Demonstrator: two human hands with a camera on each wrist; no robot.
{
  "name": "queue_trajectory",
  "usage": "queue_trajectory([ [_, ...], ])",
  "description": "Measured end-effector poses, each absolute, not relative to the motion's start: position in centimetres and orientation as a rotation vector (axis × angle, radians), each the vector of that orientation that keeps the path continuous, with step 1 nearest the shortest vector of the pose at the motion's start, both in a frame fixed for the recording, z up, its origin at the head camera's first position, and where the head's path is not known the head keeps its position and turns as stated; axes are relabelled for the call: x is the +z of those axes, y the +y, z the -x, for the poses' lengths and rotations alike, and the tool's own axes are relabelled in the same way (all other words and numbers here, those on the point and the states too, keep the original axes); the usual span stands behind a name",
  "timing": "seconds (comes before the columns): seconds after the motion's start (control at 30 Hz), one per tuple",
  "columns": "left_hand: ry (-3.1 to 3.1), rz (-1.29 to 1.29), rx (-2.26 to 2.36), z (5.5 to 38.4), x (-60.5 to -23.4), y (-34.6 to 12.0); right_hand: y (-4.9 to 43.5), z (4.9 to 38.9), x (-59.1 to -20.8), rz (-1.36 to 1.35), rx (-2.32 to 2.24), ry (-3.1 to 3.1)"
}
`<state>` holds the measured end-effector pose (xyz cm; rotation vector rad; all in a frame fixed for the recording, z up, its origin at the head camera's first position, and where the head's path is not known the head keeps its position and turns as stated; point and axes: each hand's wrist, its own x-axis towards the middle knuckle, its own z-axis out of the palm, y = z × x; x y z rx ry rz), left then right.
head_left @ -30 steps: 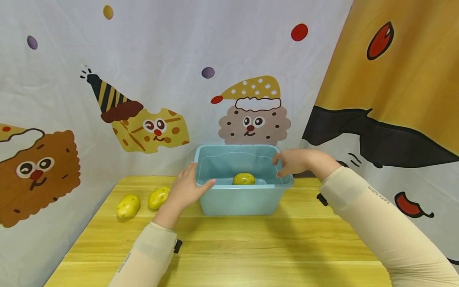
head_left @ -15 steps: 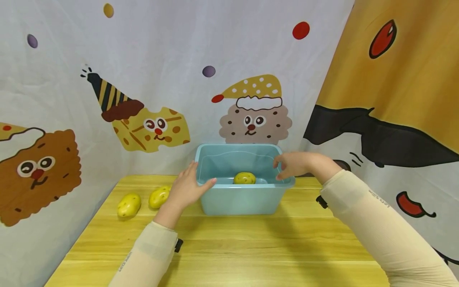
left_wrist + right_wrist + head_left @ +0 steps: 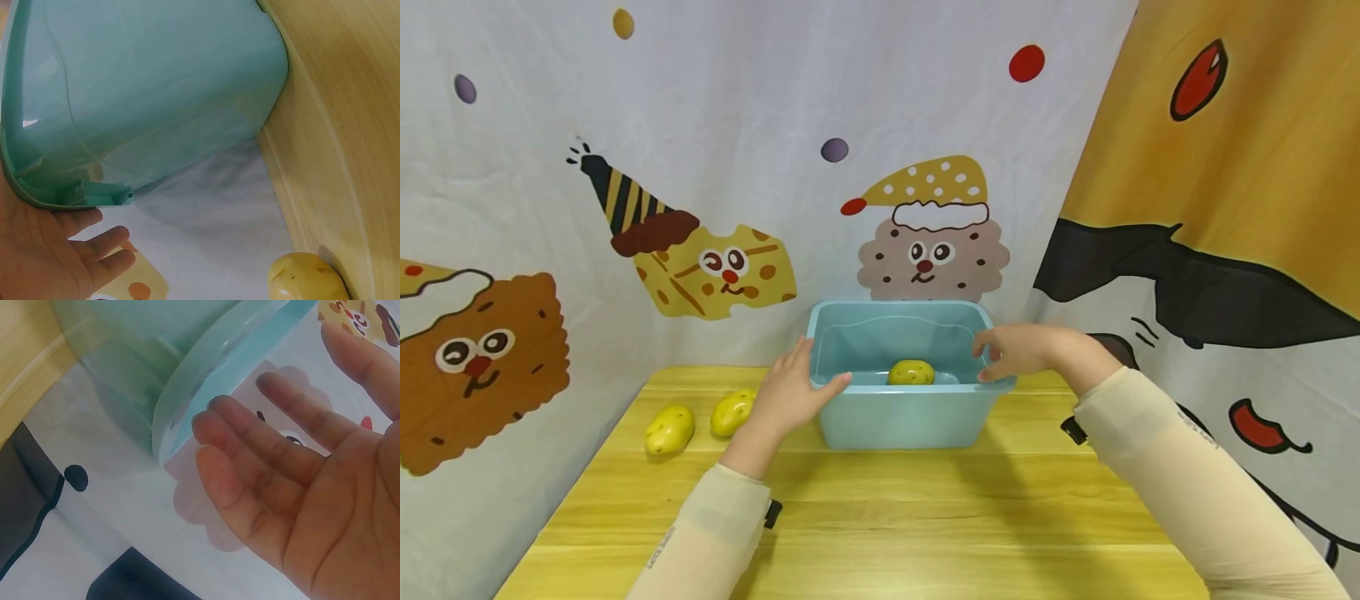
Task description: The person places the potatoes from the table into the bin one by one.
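Note:
A light-blue plastic bin (image 3: 904, 421) stands on the table, and a yellow potato (image 3: 912, 372) lies inside it. My left hand (image 3: 793, 396) rests at the bin's left rim, the thumb over the front corner and the other fingers outside. In the left wrist view those fingers (image 3: 103, 240) extend just below the rim, loosely bent. Over the right rim hovers my right hand (image 3: 1018, 350), fingers pointing into the bin. The right wrist view shows its fingers (image 3: 275, 450) spread and slightly bent beside the rim, the palm bare.
Two more yellow potatoes lie on the wooden table (image 3: 865, 525) left of the bin: one potato (image 3: 670, 430) farther out, the other potato (image 3: 730, 414) partly behind my left hand. A cartoon-printed curtain (image 3: 722, 100) hangs close behind the bin.
My right hand has sunk slightly toward the bin's right rim, and its forearm has shifted a little. The left hand, bin and potatoes stay in place.

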<state>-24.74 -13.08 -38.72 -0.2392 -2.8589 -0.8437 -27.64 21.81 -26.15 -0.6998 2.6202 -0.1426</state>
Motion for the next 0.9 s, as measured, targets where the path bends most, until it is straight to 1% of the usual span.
queue_trajectory([
  [0.6, -2.849, 0.242, -0.855, 24.7, -38.9, -13.1, 23.4, 25.9, -27.0, 0.692, -0.247, 2.694],
  [0.9, -2.840, 0.245, -0.852, 24.8, -39.0, -13.1, 24.0, 25.2, -27.3, 0.735, -0.300, 2.741],
])
